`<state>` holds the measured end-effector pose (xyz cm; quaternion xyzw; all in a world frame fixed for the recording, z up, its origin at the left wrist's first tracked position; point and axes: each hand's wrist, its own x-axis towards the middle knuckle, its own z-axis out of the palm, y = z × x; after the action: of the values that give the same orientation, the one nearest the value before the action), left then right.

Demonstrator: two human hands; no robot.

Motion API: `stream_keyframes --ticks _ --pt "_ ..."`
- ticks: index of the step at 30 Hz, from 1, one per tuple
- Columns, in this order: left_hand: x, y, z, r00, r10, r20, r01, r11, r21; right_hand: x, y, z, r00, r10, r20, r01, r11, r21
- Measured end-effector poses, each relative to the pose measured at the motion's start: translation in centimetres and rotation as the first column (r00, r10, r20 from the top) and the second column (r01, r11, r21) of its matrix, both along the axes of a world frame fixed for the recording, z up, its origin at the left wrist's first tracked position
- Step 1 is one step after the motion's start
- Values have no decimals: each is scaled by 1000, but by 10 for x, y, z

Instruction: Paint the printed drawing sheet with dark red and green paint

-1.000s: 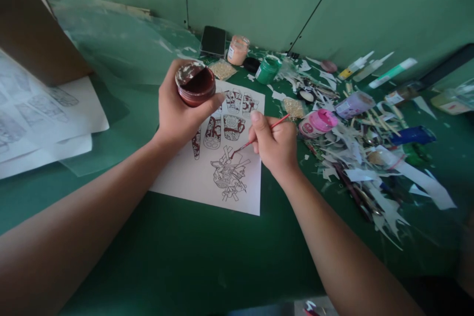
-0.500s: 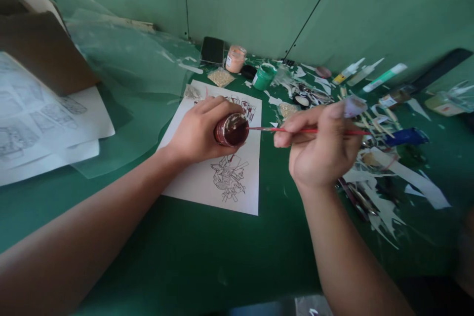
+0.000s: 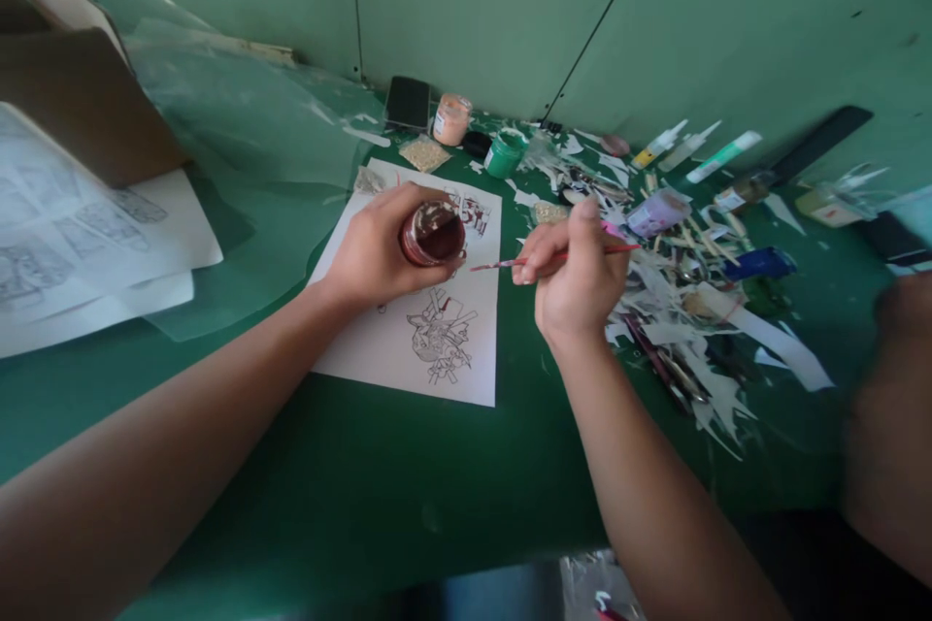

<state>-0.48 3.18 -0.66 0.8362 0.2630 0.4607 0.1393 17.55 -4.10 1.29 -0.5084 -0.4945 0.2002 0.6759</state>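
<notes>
My left hand [image 3: 375, 247] is wrapped round an uncapped jar of dark red paint [image 3: 435, 235], its mouth tipped toward me. Between the thumb and fingers of my right hand [image 3: 575, 272] is a thin red paintbrush [image 3: 560, 256]. The brush's tip points left, a little to the right of the jar and apart from it, over the paper. Below both lies a white sheet [image 3: 466, 378] with line drawings. Parts of the upper drawing [image 3: 473, 213] are coloured dark red, and a small red patch shows on the lower one [image 3: 441, 340].
Peach [image 3: 452, 120] and green paint jars [image 3: 505, 153] stand near the wall. Paper scraps [image 3: 717, 403], tools and a blue tube [image 3: 759, 263] clutter the right. A cardboard box [image 3: 87, 107] and printed sheets [image 3: 175, 233] are at left. Part of another person [image 3: 892, 427] shows at the right edge.
The brush tip has come away from the jar's mouth and now sits lower, beside it. My right hand has moved left and down a little; the view has shifted slightly.
</notes>
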Motion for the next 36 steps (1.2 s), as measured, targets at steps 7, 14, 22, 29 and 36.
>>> stream_keyframes --ticks 7,14,22,29,36 --pt "-4 13 -8 980 143 142 -141 990 -26 -7 5 -21 990 106 96 -84 974 -212" --pt "-4 20 -12 970 122 209 -119 993 -25 -10 4 -22 981 108 164 -71 973 -218" --pt "-2 22 -15 970 126 206 -123 992 -29 -8 5 -23 956 161 245 -89 956 -281" --pt "-4 22 -15 971 141 194 -138 990 -31 -7 5 -21 959 149 242 -91 967 -237" --pt "-4 22 -14 970 137 200 -135 991 -22 -9 6 -18 954 134 267 -62 964 -260"
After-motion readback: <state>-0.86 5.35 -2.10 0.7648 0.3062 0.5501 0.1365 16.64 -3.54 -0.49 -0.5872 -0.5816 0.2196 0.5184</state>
